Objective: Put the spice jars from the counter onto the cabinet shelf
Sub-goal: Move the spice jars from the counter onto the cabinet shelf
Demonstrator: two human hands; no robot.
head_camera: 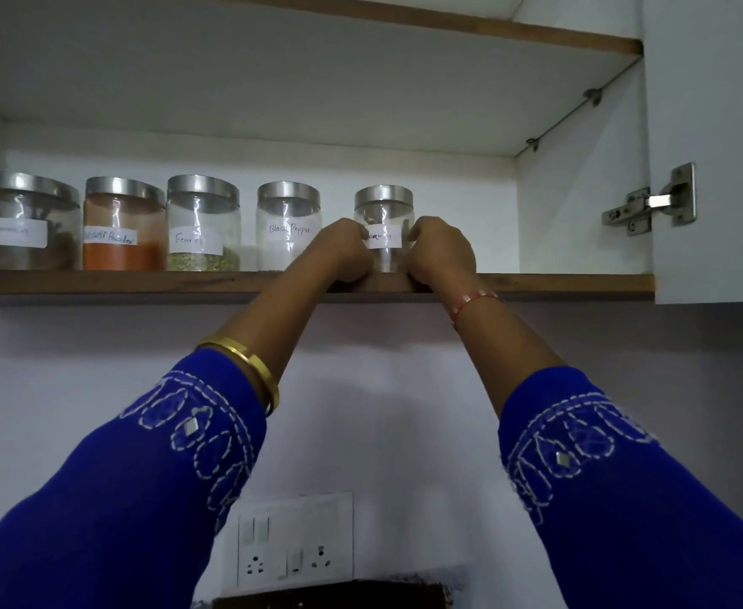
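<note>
I note: left hand (338,252), right hand (442,252) both gripping rightmost jar (383,213) on cabinet shelf (141,283); four labelled jars (204,222) alongside to left.

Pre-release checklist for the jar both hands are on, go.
1. Jar upright on shelf: ok, base looks seated near the front edge.
2. Left hand and right hand each hold a side of the jar: ok.
3. Lid on: ok.
4. Gap to Black Pepper jar: ok, apart.
5. Label faces out: ok, text partly hidden by fingers.
6. Jar set far enough back from the edge: cannot tell.
</note>
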